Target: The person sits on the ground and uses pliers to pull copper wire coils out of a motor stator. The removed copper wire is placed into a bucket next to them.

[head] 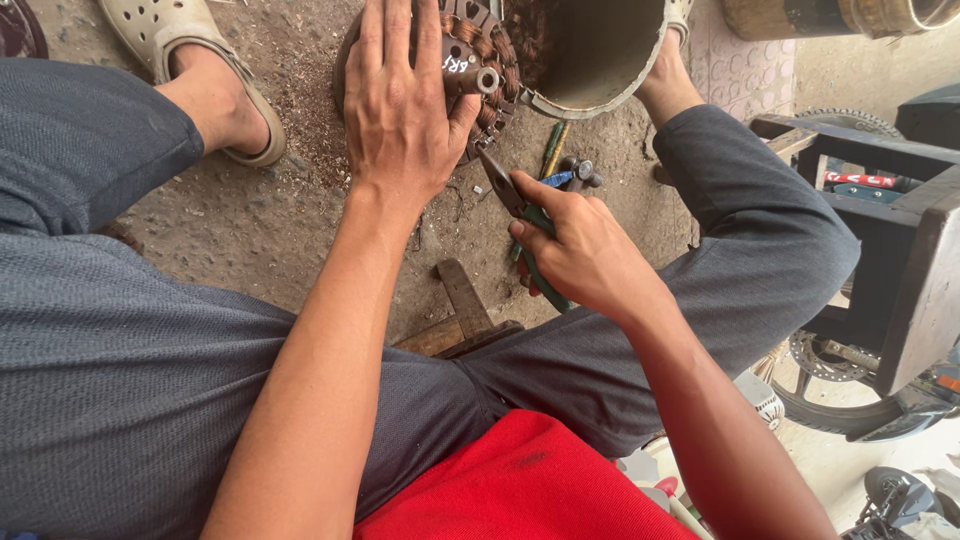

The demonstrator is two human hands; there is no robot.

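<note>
The left hand [400, 110] lies flat, fingers spread, pressing on a round motor coil [485, 60] with copper windings on the ground. Just right of it, the right hand [580, 250] grips green-handled pliers [515, 205], their tip pointing at the coil's edge. A metal bucket [590, 50] stands beyond.

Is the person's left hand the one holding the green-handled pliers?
No: the right hand grips the green-handled pliers, while the left hand lies flat on the copper-wound motor part.
</note>
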